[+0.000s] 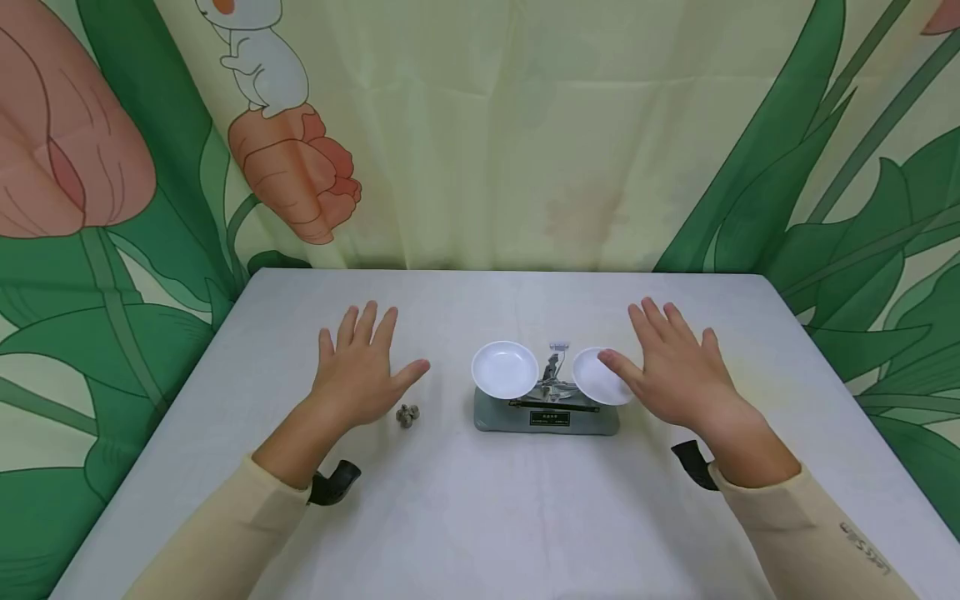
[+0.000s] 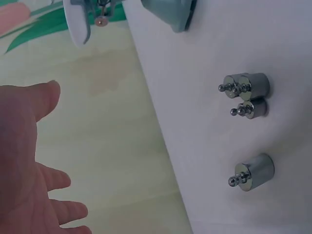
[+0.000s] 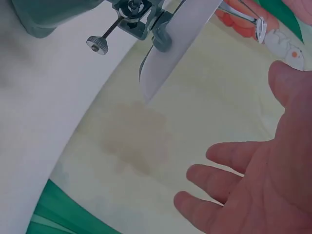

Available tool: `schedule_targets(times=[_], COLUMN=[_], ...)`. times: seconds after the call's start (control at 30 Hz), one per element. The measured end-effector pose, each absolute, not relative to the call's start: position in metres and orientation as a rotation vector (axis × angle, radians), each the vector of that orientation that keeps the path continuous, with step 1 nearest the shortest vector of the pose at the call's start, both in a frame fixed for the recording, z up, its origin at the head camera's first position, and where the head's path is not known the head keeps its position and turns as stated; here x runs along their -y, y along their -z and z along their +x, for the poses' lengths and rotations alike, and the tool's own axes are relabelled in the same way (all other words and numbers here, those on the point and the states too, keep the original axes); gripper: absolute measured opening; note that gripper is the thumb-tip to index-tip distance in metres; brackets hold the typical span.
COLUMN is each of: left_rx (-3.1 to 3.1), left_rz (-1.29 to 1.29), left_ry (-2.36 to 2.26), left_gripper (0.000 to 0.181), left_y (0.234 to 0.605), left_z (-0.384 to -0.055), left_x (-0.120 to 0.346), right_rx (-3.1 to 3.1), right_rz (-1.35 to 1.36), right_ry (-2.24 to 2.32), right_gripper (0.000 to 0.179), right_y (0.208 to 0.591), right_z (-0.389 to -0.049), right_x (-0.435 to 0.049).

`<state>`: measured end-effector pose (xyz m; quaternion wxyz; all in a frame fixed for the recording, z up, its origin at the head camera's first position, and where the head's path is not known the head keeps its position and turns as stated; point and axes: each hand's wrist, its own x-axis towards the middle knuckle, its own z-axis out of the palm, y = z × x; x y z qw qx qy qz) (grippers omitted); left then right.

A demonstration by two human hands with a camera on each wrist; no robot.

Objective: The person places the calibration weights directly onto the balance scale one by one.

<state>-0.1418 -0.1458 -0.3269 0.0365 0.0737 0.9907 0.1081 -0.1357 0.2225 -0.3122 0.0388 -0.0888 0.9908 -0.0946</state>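
A small grey balance scale (image 1: 546, 412) with two white pans stands mid-table; its left pan (image 1: 505, 368) and right pan (image 1: 600, 377) hold nothing. My left hand (image 1: 363, 367) hovers flat with fingers spread, left of the scale and just above a cluster of small metal weights (image 1: 407, 414). The left wrist view shows these knobbed steel cylinders (image 2: 251, 87) standing on the white cloth, another (image 2: 252, 173) apart from them. My right hand (image 1: 675, 367) is spread flat too, its thumb over the right pan's edge. Neither hand holds anything.
The table (image 1: 480, 500) has a white cloth and ends at a floral curtain (image 1: 480, 125) behind and at both sides. Black wrist-camera mounts (image 1: 333, 483) sit under both sleeves.
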Motion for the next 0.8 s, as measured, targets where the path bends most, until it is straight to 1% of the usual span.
schedule_targets(times=[0.23,0.3,0.37,0.47,0.6,0.8], left_rx=[-3.051,-3.056,-3.046,-2.988,-2.889,-2.841], left_rz=[0.326,0.392,0.46,0.537,0.507,0.462], left_ry=[-0.399,-0.447,-0.509,-0.609,-0.696,-0.746], left_gripper=[0.093,0.09,0.085,0.072,0.057,0.043], left_y=[0.339,0.343,0.347,0.355,0.363,0.375], left_z=[-0.14,-0.139,-0.136,-0.134,-0.131,-0.127], left_x=[0.152,0.154,0.156,0.158,0.157,0.159], right_rx=[-3.052,-3.038,-3.019,-3.006,-2.991,-2.95], right_rz=[-0.358,-0.369,-0.36,-0.331,-0.279,-0.254], right_ry=[0.532,0.639,0.747,0.866,0.962,1.085], right_gripper=[0.093,0.095,0.099,0.103,0.103,0.098], right_y=[0.314,0.316,0.32,0.328,0.341,0.364], right_z=[-0.131,-0.129,-0.126,-0.12,-0.112,-0.102], right_x=[-0.23,-0.233,-0.235,-0.238,-0.244,-0.254])
